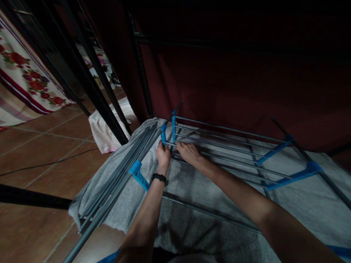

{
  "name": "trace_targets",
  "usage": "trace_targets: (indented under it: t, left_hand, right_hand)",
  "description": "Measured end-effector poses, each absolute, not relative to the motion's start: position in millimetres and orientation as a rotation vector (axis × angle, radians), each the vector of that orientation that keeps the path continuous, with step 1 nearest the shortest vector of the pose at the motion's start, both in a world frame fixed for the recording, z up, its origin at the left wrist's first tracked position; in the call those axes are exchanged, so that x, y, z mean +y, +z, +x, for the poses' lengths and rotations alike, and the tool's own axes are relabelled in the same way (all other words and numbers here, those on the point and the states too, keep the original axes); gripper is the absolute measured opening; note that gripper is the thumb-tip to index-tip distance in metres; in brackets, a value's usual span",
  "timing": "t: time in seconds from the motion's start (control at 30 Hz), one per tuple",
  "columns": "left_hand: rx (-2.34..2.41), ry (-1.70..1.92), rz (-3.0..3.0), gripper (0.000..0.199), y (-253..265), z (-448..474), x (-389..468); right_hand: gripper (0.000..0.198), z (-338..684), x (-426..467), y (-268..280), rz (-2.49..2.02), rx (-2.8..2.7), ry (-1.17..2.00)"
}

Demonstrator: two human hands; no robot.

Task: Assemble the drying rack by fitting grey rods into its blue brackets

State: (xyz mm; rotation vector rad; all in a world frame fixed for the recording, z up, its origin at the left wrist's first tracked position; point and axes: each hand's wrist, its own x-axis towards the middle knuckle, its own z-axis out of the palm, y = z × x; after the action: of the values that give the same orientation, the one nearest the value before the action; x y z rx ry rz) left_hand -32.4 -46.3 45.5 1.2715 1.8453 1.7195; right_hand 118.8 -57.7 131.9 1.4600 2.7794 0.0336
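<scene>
Blue plastic brackets and grey metal tubes form a partly assembled rack on the grey blanket (178, 175). My left hand (163, 155), with a dark band on its wrist, is closed around the lower end of a blue bracket (163, 132). That bracket sits on a long grey pole (149, 148). Close on its right, my right hand (188, 151) is closed on a thin grey tube (170, 144), whose end meets the bracket by my left fingers. Another blue bracket (173, 128) stands just behind. Parallel tubes run right to a larger blue bracket (294, 177).
Several loose grey tubes (120, 171) lie along the blanket's left side. A nearer blue bracket (138, 174) projects from the pole. Black metal posts (90, 93) rise at the left, above the tiled floor (55, 146). A dark red cloth (219, 87) hangs behind.
</scene>
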Motion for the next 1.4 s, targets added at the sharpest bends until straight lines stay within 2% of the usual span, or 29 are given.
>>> trace_targets:
  t: [0.57, 0.87, 1.03, 1.4]
  left_hand:
    - [1.817, 1.692, 1.298, 0.018, 48, -34, -49]
    - [1.878, 1.646, 1.375, 0.013, 39, -45, -39]
    - [1.928, 1.600, 1.395, 0.019, 40, -46, -33]
    - [1.919, 1.621, 1.363, 0.019, 47, -42, -34]
  right_hand:
    - [0.044, 117, -48, 134, 1.410, 2.799, -0.036]
    - [0.031, 135, -68, 123, 1.596, 2.868, 0.127]
    - [0.031, 160, -64, 109, 1.630, 2.872, 0.200]
    - [0.029, 173, -57, 114, 1.489, 2.955, 0.038]
